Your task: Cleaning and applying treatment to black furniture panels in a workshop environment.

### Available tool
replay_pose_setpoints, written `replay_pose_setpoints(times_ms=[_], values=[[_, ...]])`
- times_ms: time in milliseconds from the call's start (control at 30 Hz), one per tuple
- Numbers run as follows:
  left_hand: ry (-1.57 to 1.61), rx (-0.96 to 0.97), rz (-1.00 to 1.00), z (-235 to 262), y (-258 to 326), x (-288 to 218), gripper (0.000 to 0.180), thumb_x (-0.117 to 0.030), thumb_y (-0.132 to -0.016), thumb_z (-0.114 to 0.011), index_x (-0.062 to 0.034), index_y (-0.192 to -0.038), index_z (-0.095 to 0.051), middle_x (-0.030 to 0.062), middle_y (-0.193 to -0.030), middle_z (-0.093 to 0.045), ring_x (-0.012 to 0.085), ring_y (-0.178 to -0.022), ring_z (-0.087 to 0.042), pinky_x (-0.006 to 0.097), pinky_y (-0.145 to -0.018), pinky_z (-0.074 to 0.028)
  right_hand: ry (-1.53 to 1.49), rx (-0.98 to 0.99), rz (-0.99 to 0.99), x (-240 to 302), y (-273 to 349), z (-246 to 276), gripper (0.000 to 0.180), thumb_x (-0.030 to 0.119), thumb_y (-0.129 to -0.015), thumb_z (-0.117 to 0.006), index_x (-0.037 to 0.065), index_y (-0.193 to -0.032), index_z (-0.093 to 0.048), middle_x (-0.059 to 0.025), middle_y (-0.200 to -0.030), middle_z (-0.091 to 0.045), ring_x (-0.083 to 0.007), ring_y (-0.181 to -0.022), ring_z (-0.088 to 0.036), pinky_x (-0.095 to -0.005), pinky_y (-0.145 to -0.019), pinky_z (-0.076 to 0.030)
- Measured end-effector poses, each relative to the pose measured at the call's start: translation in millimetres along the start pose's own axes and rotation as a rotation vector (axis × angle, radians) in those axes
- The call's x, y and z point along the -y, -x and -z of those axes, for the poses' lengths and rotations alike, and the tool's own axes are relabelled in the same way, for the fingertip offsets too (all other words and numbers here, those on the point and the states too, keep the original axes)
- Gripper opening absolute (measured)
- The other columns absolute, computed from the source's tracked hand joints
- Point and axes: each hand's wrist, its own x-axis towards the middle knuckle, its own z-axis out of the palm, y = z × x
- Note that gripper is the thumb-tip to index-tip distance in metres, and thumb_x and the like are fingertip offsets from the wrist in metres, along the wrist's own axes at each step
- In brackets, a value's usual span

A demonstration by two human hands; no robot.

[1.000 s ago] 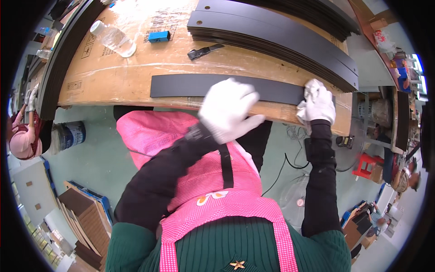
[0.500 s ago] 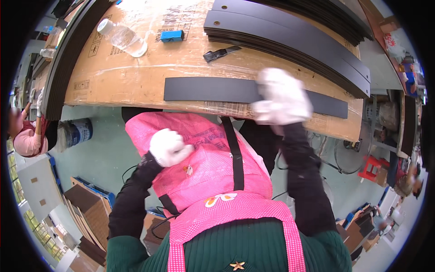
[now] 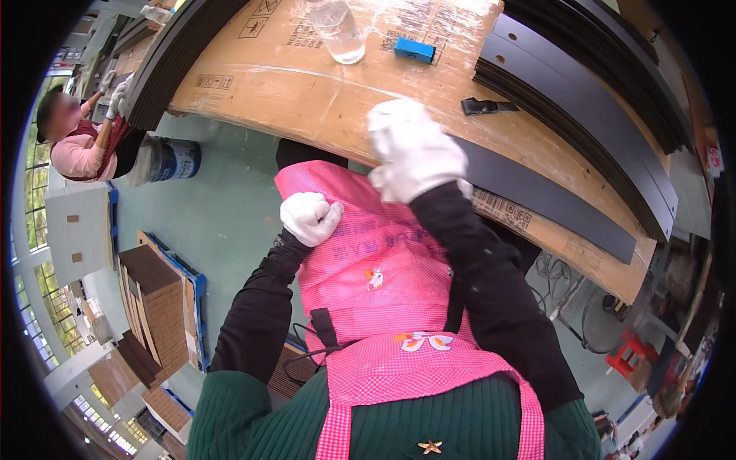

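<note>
My right hand (image 3: pixel 414 149), in a white glove, lies over the left end of a long flat black strip (image 3: pixel 552 201) that runs along the near edge of the cardboard-covered table (image 3: pixel 291 100). The glove hides whether its fingers grip the strip. My left hand (image 3: pixel 310 217), also gloved, is curled into a fist against the upper left of my pink apron (image 3: pixel 383 284), below the table edge, with nothing visible in it.
Farther back on the table are a stack of long black strips (image 3: pixel 598 115), a small black tool (image 3: pixel 487 106), a blue block (image 3: pixel 415 50) and a clear water bottle (image 3: pixel 337 27). At the left are another person (image 3: pixel 77 142), a blue bucket (image 3: pixel 172 159) and stacked brown boards (image 3: pixel 153 299).
My left hand left the strip and dropped to the apron as a fist. My right hand slid from the strip's right end to its left end. The view swung left.
</note>
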Motion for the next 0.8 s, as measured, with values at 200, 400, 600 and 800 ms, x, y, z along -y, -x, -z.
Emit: replay_pose_setpoints(times_ms=[200,400,600,800], values=[[-0.043,-0.018,0.063,7.7,11.1,0.4,0.045,-0.012,-0.084,-0.082,-0.0096,-0.054,-0.048,0.011,-0.055,-0.048,0.0315,-0.049,-0.054,0.042,-0.049,-0.041,-0.477,0.112,-0.034,-8.2,43.0,53.5,0.035,0.03,-0.089,-0.076,0.012,-0.118,-0.069,-0.0166,-0.109,-0.067,-0.0368,-0.102,-0.071,-0.0459,-0.088,-0.059],[-0.037,-0.026,0.084,1.6,-1.8,-7.0,0.045,-0.023,-0.088,-0.08,-0.0109,-0.053,-0.052,0.0111,-0.055,-0.052,0.0338,-0.051,-0.057,0.045,-0.051,-0.044,0.017,-0.167,-0.242,-55.6,71.0,43.8,0.024,0.031,-0.097,-0.07,0.017,-0.116,-0.072,-0.0139,-0.104,-0.066,-0.0372,-0.095,-0.07,-0.047,-0.082,-0.057],[-0.073,0.012,0.13,-4.6,-1.2,-14.0,0.047,-0.027,-0.091,-0.078,-0.01,-0.054,-0.053,0.0122,-0.056,-0.055,0.0349,-0.053,-0.059,0.046,-0.051,-0.044,-0.217,0.541,0.236,10.8,40.9,21.0,0.048,0.037,-0.069,-0.089,0.019,-0.112,-0.076,-0.0147,-0.107,-0.071,-0.0356,-0.103,-0.074,-0.0463,-0.09,-0.06],[0.266,-0.146,0.37,-6.2,-3.9,-19.2,0.032,-0.013,-0.089,-0.081,-0.0041,-0.069,-0.058,0.0115,-0.064,-0.055,0.0264,-0.057,-0.057,0.041,-0.055,-0.047,-0.171,0.375,0.329,-27.6,91.7,107.0,0.012,0.022,-0.086,-0.074,0.015,-0.094,-0.07,-0.0115,-0.095,-0.065,-0.0319,-0.085,-0.071,-0.0421,-0.074,-0.058]])
